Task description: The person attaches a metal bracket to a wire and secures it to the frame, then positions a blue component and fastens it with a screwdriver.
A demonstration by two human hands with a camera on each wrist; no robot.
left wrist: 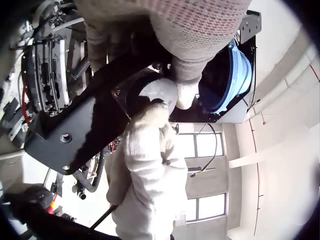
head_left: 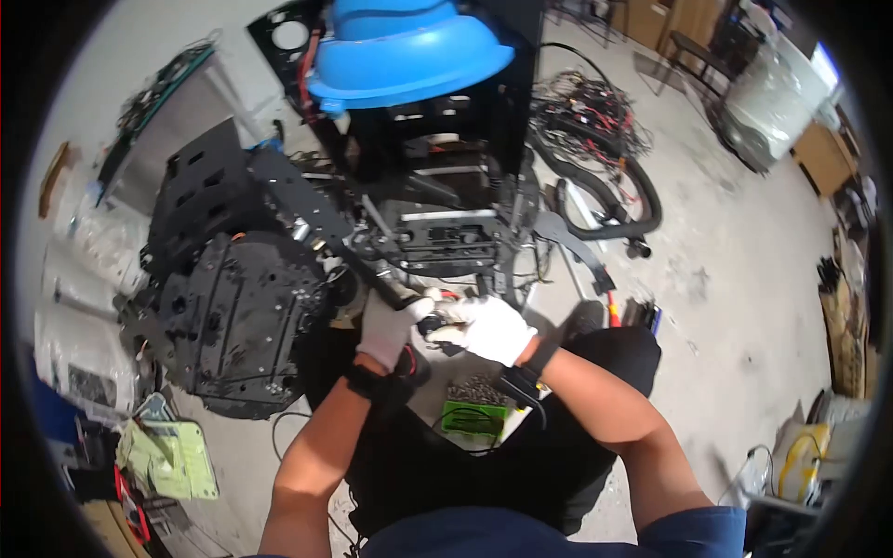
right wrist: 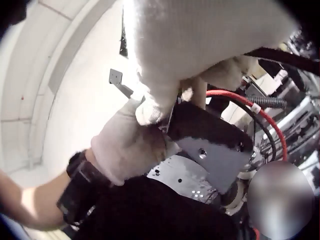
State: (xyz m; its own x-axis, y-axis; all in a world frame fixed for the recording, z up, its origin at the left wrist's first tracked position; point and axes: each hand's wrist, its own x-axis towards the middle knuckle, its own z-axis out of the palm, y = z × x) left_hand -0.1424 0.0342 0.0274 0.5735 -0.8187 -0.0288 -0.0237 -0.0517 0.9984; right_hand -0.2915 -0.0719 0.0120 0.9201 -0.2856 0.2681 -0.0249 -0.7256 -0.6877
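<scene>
Both hands wear white knit gloves and meet in front of the person's knees. The left hand (head_left: 386, 330) grips a long black metal bracket (left wrist: 82, 132) with holes near its end; in the left wrist view its fingers (left wrist: 187, 75) reach over the bracket's edge. The right hand (head_left: 498, 330) pinches a short, round dark part (left wrist: 159, 92) against the bracket, its thumb and fingers curled at the near side. What the round part is, I cannot tell. In the right wrist view, the bracket (right wrist: 215, 142) slants below the right hand, with the left hand (right wrist: 127, 142) beside it.
A black frame (head_left: 446, 242) with a blue plastic shell (head_left: 409, 60) stands ahead. Left of it lies a black round chassis (head_left: 242, 316). A green tray (head_left: 456, 423) with many small screws sits between the legs. Tangled wires (head_left: 586, 116) and a black corrugated hose (head_left: 642, 200) lie right.
</scene>
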